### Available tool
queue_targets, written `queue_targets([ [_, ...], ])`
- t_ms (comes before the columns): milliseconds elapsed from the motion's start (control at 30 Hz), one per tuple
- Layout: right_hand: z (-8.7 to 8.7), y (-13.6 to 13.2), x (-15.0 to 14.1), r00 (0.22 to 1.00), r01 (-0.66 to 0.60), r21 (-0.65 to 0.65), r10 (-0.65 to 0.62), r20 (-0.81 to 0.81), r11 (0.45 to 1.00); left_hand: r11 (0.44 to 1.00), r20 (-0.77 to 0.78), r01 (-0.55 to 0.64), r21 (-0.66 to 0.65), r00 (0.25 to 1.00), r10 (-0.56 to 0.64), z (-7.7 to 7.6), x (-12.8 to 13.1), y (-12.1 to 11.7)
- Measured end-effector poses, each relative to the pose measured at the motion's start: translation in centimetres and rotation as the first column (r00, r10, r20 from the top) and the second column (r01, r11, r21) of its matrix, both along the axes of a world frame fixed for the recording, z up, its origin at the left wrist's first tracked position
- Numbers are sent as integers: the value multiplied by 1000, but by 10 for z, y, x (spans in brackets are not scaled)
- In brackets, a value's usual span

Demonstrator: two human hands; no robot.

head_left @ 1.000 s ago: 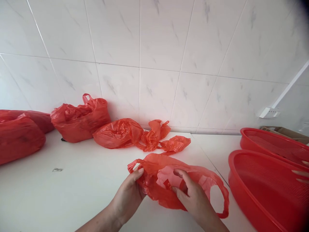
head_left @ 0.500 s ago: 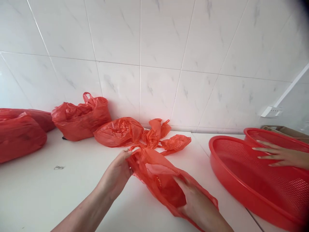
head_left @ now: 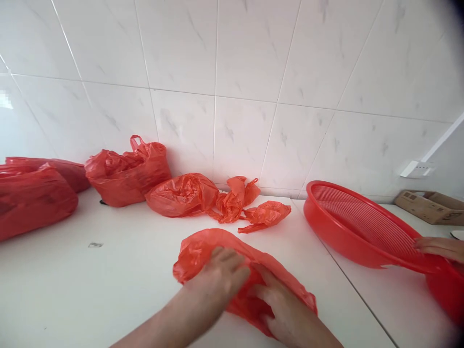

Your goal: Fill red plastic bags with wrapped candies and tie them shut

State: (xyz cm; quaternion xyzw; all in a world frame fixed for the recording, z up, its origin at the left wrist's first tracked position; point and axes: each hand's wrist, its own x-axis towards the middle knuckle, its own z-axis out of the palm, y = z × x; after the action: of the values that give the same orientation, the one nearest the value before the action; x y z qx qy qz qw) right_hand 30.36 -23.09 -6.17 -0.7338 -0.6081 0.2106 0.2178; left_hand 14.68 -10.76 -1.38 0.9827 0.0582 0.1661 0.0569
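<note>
A thin red plastic bag (head_left: 197,249) lies crumpled on the white counter (head_left: 119,280) right in front of me. My left hand (head_left: 217,278) rests on top of it, fingers stretched out and pressing the plastic down. My right hand (head_left: 281,309) lies flat on the bag's right half, fingers also extended. Neither hand grips the bag; both press on it.
Filled red bags (head_left: 126,171) and crumpled empty ones (head_left: 264,215) line the tiled wall at the back. A large red mesh basket (head_left: 357,229) stands at the right, with another person's hand (head_left: 440,246) on its rim. A cardboard box (head_left: 429,205) sits far right.
Both my hands let go of the bag's mouth and now press flat on it. The other person has drawn the red basket back to the right.
</note>
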Motion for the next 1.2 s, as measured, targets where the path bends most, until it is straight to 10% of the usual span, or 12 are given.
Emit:
queue_targets([
  [67,3,-2,3,997,-51,-1,51,-53,999,966,-81,-256,23,963,257,-10,-2,22],
  [167,12,-5,7,984,-85,-1,84,-157,996,933,-194,-354,-64,922,336,-24,-13,47],
  [467,5,-1,22,906,287,-38,-284,-314,957,959,-288,-247,-137,937,199,-23,-20,40],
  [700,-22,10,22,881,469,-36,-471,-54,882,958,-372,-266,-103,904,211,-9,-7,27],
  [1200,-14,0,21,969,244,-35,-245,-24,969,987,-65,-156,24,985,157,-13,-7,24],
])
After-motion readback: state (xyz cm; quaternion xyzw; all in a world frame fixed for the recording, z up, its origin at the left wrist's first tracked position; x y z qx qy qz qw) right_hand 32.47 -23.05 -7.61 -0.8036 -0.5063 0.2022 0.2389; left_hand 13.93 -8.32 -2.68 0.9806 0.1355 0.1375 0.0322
